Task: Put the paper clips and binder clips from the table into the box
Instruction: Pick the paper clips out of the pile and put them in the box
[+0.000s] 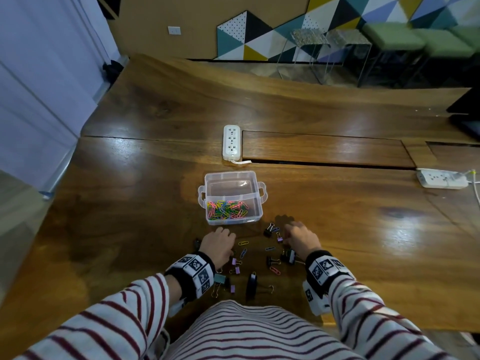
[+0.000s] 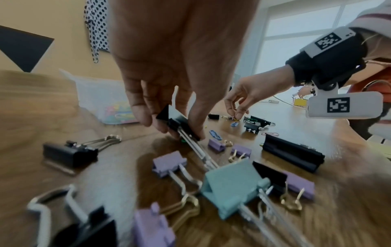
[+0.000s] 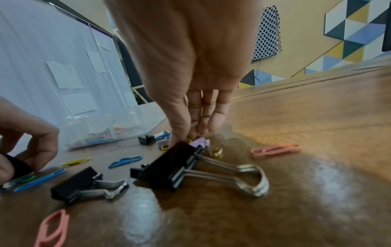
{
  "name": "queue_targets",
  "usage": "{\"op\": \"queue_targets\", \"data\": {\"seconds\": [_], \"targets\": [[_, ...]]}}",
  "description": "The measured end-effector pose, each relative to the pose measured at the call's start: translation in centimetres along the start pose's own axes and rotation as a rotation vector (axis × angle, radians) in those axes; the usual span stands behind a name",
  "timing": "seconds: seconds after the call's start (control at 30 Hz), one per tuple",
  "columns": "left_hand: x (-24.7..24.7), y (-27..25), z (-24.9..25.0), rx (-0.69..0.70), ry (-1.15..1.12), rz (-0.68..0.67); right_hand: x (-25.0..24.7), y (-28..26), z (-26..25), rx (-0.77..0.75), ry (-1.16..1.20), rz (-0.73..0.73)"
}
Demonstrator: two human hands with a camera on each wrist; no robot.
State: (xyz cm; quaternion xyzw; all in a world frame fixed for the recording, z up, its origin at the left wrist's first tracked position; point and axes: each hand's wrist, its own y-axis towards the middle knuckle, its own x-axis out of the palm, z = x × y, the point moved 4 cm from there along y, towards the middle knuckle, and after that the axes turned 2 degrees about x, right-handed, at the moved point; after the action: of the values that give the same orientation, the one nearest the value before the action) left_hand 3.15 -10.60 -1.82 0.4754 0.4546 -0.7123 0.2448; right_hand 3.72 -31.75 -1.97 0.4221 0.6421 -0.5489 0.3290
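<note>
Head cam: left grip (image 2: 169, 103) pinches black binder clip (image 2: 180, 123); right grip (image 3: 190, 117) pinches small purple clip (image 3: 200, 143).

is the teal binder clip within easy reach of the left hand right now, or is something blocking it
Probably yes. The teal binder clip lies uncovered beside the left wrist, but the left hand already grips a black binder clip, so it would need to drop that first.
</note>
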Motion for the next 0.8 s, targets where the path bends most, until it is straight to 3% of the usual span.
{"op": "queue_targets", "data": {"seconds": [0.27, 0.47, 0.67, 0.8], "targets": [[0.3, 0.4, 1.6, 0.059, 0.194, -0.089, -0.6, -1.4, -0.9, -0.112, 0.182, 0.011], [0.1, 0.5, 2.4, 0.160, 0.345, -0.114, 1.4, -1.8, -3.5, -0.228, 0.029, 0.049], [-0.8, 0.6, 1.0, 0.120, 0.072, -0.047, 1.4, -1.5, -3.7, -0.246, -0.021, 0.093], [-0.7, 0.4, 0.0, 0.113, -0.021, -0.046, 1.2, -2.4, -2.7, -0.159, 0.111, 0.066]]}}
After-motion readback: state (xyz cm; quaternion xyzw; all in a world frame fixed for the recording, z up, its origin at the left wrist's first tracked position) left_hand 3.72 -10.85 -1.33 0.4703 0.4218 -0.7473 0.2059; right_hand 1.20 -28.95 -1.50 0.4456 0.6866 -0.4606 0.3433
